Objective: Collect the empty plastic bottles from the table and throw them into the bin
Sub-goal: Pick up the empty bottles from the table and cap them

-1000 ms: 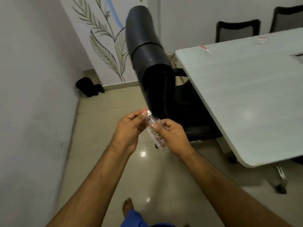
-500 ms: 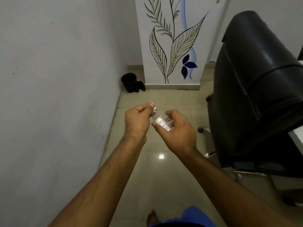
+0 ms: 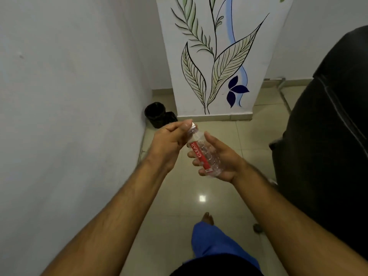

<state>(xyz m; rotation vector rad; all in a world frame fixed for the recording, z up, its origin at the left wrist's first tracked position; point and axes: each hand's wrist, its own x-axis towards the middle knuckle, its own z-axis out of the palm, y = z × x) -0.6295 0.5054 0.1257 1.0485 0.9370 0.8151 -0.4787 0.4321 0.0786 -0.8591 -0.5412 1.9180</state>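
Observation:
A small clear plastic bottle with a red label lies tilted between my hands at mid-frame, its white cap up and to the left. My right hand cradles the bottle's body from below, fingers curled round it. My left hand pinches the cap between thumb and fingers. A black bin stands on the floor in the corner ahead, just beyond my left hand.
A white wall runs along the left. A pillar painted with leaves stands straight ahead beside the bin. A black office chair fills the right side. Glossy beige tiles cover the floor, and my bare foot shows below.
The view has turned left, away from the table, and drawn nearer the corner with the bin. The bottle has turned in my right hand, so its red label now faces up.

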